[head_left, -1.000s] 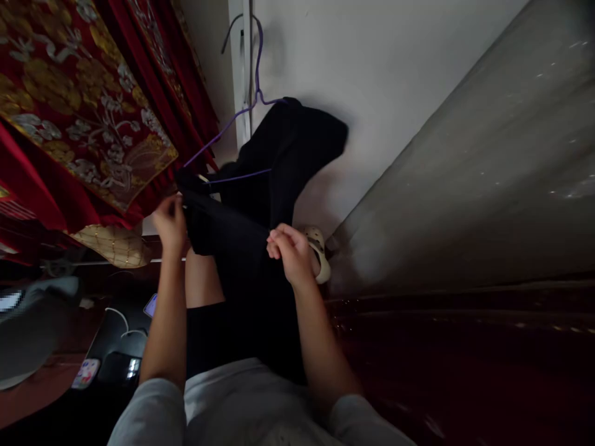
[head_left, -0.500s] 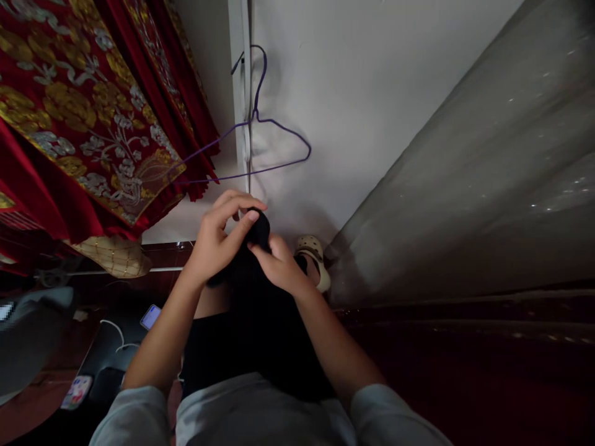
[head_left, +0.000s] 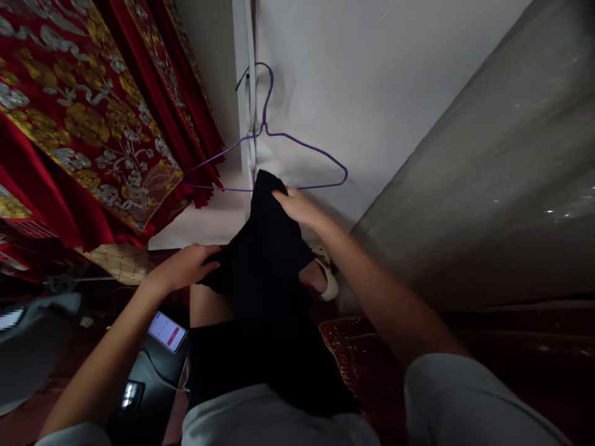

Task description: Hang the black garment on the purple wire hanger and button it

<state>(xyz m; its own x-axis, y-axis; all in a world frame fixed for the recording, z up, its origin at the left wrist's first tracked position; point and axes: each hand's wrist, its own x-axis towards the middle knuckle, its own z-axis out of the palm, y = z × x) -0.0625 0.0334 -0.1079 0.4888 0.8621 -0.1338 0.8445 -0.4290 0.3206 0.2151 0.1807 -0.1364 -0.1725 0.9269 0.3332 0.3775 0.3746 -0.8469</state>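
A plain black garment, peaked at its top, is gripped mid-frame by the left hand and right hand.

one left hand and one right hand make two hands, with two bare forearms and two grey sleeves to match. there is one black garment, its layers too dark to count. i count one purple hanger with one hook, one lit phone, and one pale clog. one sheer grey drape shows, and one cream, gold-netted cloth. the red embroidered panels number at least two; folds hide any exact figure.
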